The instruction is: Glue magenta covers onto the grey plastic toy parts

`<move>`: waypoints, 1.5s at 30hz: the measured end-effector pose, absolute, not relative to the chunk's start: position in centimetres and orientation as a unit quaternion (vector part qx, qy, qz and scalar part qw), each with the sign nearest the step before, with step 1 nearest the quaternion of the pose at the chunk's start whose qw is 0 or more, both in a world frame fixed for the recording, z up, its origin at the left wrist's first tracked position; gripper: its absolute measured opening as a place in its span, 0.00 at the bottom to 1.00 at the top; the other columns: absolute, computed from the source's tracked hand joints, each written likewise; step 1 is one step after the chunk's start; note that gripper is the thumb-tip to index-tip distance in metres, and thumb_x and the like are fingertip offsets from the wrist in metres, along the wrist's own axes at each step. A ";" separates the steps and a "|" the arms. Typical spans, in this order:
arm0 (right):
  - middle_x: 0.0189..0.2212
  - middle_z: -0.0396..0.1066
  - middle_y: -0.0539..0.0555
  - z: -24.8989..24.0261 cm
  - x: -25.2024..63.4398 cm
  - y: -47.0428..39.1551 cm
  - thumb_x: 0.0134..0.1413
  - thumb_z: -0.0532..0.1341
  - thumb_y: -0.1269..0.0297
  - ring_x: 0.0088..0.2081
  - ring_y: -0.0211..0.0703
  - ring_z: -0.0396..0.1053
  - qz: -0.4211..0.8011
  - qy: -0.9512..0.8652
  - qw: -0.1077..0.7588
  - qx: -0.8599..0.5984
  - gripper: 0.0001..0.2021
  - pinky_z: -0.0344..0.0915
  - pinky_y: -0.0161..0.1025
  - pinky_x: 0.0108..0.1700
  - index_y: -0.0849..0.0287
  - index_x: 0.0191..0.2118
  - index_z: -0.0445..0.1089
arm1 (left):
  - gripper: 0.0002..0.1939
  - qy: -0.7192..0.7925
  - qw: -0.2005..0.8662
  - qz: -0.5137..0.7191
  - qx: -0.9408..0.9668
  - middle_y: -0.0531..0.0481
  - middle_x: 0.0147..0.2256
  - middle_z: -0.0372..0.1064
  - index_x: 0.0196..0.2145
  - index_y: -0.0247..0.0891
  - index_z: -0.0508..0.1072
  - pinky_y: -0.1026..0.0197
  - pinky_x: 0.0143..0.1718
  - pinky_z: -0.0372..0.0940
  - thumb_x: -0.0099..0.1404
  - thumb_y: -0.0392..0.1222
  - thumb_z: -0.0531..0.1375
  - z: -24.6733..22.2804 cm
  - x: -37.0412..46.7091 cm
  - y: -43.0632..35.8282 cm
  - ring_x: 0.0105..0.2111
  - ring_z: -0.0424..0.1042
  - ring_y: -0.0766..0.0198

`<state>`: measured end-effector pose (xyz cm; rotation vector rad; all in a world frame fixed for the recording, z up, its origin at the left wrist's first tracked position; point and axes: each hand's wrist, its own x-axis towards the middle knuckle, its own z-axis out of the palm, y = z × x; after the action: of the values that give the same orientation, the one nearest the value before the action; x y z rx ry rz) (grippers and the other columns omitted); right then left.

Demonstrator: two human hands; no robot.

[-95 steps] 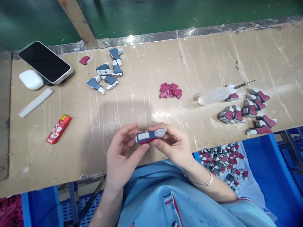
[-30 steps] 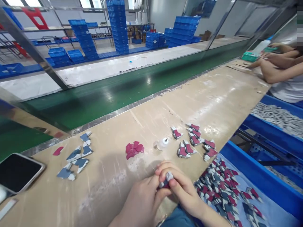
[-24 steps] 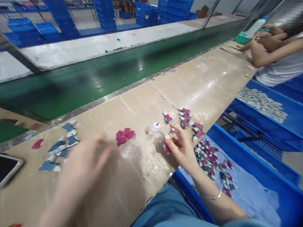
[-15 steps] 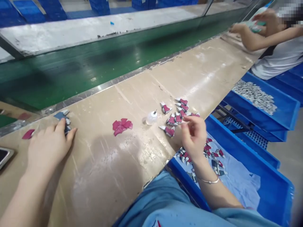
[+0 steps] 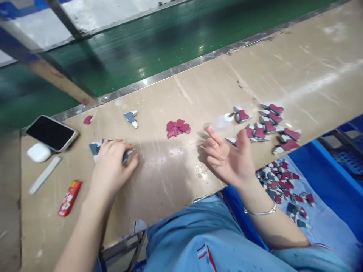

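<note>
My left hand [image 5: 115, 162] rests palm down over grey-blue and white pieces [image 5: 94, 148], its fingers curled round some of them. Palm up, my right hand [image 5: 227, 156] has its fingers apart and nothing in it, beside a clear bottle with a dark tip [image 5: 222, 124]. A small pile of dark red pieces [image 5: 178, 128] lies between the hands. One grey-blue and white piece [image 5: 131, 118] sits beyond my left hand, and a single red piece [image 5: 88, 119] is farther left. Several red, white and grey assembled pieces [image 5: 266, 124] lie right of the bottle.
On the table's left are a phone [image 5: 51, 133], a white case [image 5: 39, 152], a pale strip [image 5: 45, 175] and a red packet [image 5: 69, 198]. A blue bin [image 5: 326, 173] holding many assembled pieces stands below the right edge. A green belt [image 5: 159, 53] runs behind the table.
The view has turned left and down. My left hand has come nearer over other grey-blue pieces, leaving one beyond it. My right hand has moved left from the assembled pieces and opened beside the bottle.
</note>
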<state>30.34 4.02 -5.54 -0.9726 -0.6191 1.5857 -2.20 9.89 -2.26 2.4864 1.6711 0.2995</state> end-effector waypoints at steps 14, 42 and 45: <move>0.25 0.52 0.42 -7.1 32.4 8.9 0.66 0.71 0.47 0.25 0.39 0.36 0.669 -0.340 0.573 -0.330 0.16 0.53 0.37 0.26 0.54 0.36 0.78 | 0.21 0.544 0.123 0.106 0.823 0.33 0.71 0.69 0.61 0.36 0.77 0.36 0.76 0.60 0.73 0.41 0.64 -4.0 -0.6 22.7 0.72 0.68 0.39; 0.23 0.63 0.46 -4.4 24.5 2.4 0.54 0.67 0.23 0.20 0.40 0.58 0.592 -0.374 0.483 -0.525 0.32 0.61 0.42 0.25 0.48 0.39 0.70 | 0.38 0.575 0.184 0.155 0.782 0.29 0.71 0.69 0.69 0.36 0.68 0.29 0.75 0.58 0.71 0.59 0.70 -4.9 2.3 -3.2 0.73 0.63 0.32; 0.21 0.60 0.44 -4.5 24.6 2.2 0.54 0.68 0.23 0.20 0.40 0.58 0.586 -0.387 0.491 -0.516 0.31 0.60 0.41 0.24 0.48 0.40 0.71 | 0.25 0.577 0.202 0.192 0.768 0.34 0.67 0.75 0.62 0.38 0.74 0.31 0.76 0.57 0.71 0.46 0.68 -4.5 3.0 -2.9 0.71 0.66 0.35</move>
<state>24.59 2.20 -4.54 -1.2538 -0.9387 1.4227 3.03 -2.91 -4.52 2.1440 1.6098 0.5360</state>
